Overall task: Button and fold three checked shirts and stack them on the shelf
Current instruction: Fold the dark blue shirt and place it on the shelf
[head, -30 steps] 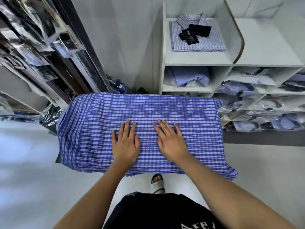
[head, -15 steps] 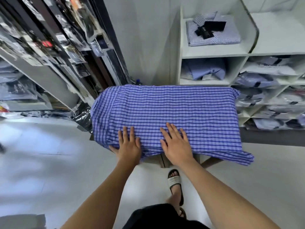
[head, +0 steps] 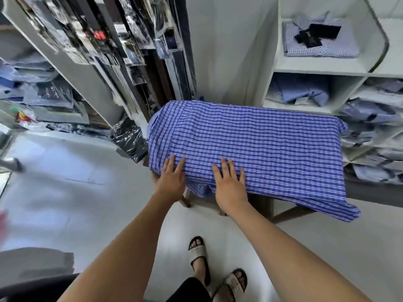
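A blue and white checked shirt (head: 261, 144) lies spread over a small table, its edges hanging over the front and right sides. My left hand (head: 171, 179) rests flat on the shirt's near left corner, fingers straight, thumb below the edge. My right hand (head: 229, 184) lies flat on the near edge beside it, fingers spread. A folded light checked shirt (head: 320, 43) with black tags lies on the top shelf (head: 316, 67) of the white unit at upper right.
Wooden table legs (head: 186, 199) show under the shirt. The white unit holds more folded and bagged shirts (head: 298, 92) in lower compartments. Racks of bagged clothes (head: 122, 51) stand at left. Pale floor (head: 76, 182) spreads to the left; my sandalled feet (head: 198, 256) stand below.
Both hands have slid toward me across the shirt, from its middle to its near edge. My view has pulled back and turned left, showing more floor and both feet.
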